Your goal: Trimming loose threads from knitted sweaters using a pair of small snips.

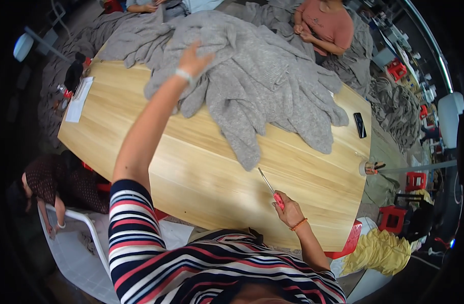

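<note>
A heap of grey knitted garments covers the far half of the wooden table, its folds and sleeve-like ends hanging toward me. My left hand is stretched out over the left part of the heap, fingers spread and nothing in them; whether it touches the knit I cannot tell. My right hand is closed round the red handle of a tool with a long, thin metal shaft. Its tip points away from me, close to the lowest end of the grey cloth.
A black phone lies near the right edge, by a holder with tools. Papers on a clipboard rest at the left edge. Co-workers sit at the far side and lower left. Red stools and a yellow bundle stand at right.
</note>
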Tool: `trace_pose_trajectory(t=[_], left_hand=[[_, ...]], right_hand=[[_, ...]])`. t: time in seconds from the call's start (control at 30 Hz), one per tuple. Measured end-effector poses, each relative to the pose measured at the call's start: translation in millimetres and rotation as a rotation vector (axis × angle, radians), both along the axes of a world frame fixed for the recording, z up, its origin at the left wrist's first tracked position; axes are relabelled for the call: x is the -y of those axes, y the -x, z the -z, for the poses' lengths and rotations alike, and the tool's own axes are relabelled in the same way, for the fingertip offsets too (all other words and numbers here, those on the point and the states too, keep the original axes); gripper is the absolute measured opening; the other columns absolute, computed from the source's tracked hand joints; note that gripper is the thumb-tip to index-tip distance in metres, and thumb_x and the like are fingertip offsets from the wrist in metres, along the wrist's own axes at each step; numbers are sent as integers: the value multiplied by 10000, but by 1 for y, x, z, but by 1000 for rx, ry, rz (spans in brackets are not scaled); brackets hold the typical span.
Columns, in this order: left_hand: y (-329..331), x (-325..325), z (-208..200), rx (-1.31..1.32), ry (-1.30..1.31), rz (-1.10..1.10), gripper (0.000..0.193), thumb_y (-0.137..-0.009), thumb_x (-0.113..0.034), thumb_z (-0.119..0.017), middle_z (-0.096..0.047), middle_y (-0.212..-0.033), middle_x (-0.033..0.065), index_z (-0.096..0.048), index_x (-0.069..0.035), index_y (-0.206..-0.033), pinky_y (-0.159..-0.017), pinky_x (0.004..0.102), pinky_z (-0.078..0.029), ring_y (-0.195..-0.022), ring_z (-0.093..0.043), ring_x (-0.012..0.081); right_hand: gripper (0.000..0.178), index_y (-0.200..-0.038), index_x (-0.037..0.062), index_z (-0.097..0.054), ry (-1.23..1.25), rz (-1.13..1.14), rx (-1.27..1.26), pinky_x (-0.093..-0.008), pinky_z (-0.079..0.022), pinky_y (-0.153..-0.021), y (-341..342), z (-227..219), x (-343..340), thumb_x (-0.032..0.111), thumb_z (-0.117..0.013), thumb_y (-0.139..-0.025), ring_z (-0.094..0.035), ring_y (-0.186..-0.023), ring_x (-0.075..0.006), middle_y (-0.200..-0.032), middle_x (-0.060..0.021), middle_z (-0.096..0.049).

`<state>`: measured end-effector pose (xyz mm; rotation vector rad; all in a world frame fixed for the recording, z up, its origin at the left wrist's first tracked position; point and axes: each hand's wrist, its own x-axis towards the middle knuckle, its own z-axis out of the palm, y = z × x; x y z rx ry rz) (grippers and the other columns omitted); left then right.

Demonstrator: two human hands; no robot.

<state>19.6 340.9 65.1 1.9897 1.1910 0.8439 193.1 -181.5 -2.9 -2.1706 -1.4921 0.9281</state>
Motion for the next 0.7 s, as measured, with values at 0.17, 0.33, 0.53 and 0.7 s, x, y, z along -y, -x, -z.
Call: trace_pose_trajectory(t=[0.17, 0.33, 0.53, 0.7], left_hand=[[163, 155, 176, -128, 469, -24, 631, -866, -402, -719, -631, -1274, 210, -574, 7, -1324, -987, 362, -479, -1164, -608, 291], [293, 419, 211, 99, 738, -594, 509, -866, -241, -732, -698, -1057, 173, -596, 38, -1269, -860, 309, -527, -964, -667, 209], [329, 686, 177, 157, 668, -1066, 536, -849, -304, -739, -715, -990, 142, -612, 54, -1227, -823, 323, -530, -907, -678, 207], [296, 827, 132, 311, 536, -1293, 477, -868, -270, -725, -709, -1059, 162, -625, 30, -1226, -880, 325, -524, -989, -675, 223]], right_hand=[[413, -1252, 52, -549, 15, -172, 117, -475, -537, -760, -8, 28, 11, 282, -634, -920, -657, -870, -429, -949, -250, -680], [352, -1103, 37, -649, 75, -313, 256, -471, -541, -689, -20, 29, 12, 334, -648, -915, -662, -756, -439, -787, -232, -684], [414, -762, -22, -677, 246, -581, 49, -356, -511, -479, -21, 28, 21, 351, -661, -940, -644, -494, -249, -583, -136, -636], [424, -770, -27, -642, 417, -642, -243, -288, -452, -394, 44, 23, 39, 359, -666, -945, -603, -434, -162, -580, -80, -622]])
